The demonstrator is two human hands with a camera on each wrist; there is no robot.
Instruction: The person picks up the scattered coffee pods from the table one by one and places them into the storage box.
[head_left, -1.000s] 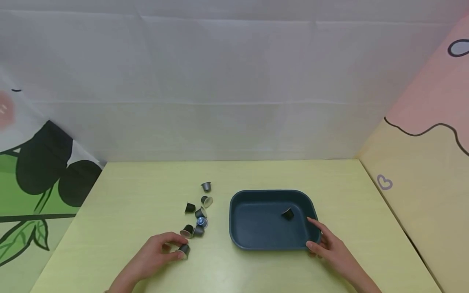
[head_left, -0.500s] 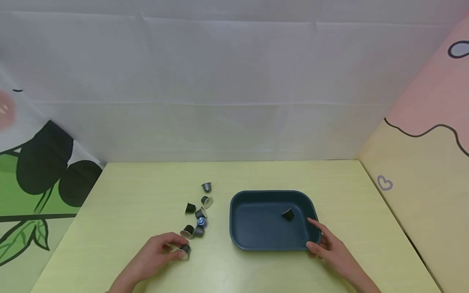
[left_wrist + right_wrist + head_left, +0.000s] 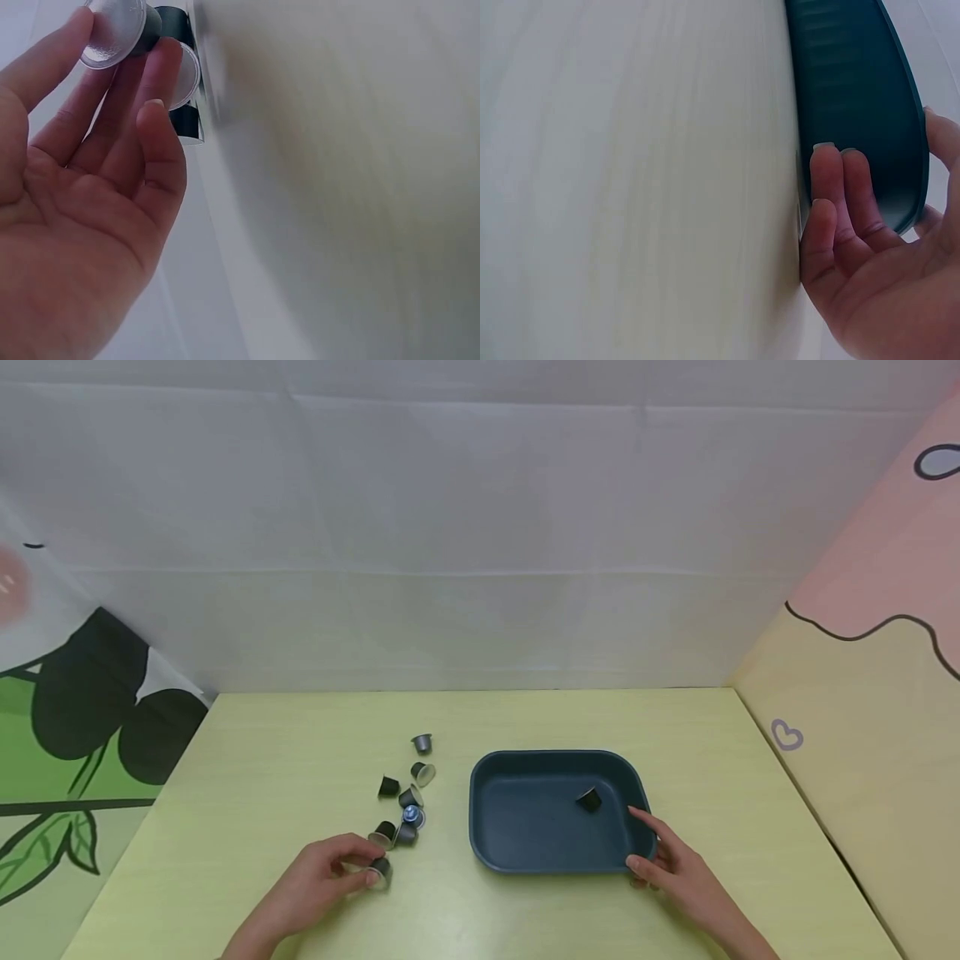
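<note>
Between thumb and fingers my left hand (image 3: 322, 882) pinches a dark coffee capsule (image 3: 381, 872), its pale foil lid tilted toward me. The left wrist view shows the foil lid (image 3: 114, 34) against the thumb, with other dark capsules just behind the fingers. My right hand (image 3: 678, 875) grips the near right corner of a dark blue tray (image 3: 551, 870), thumb and index finger at the rim. In the right wrist view, other fingers (image 3: 829, 169) lie against the tray's outer wall (image 3: 855, 90). One black capsule (image 3: 589, 800) lies on its side inside the tray.
Several loose capsules lie in a line beyond my left hand, among them a black one (image 3: 388, 787), a blue one (image 3: 412, 815) and a grey one (image 3: 422, 743) farthest back. The pale yellow table (image 3: 285, 760) ends at a white backdrop (image 3: 480, 610).
</note>
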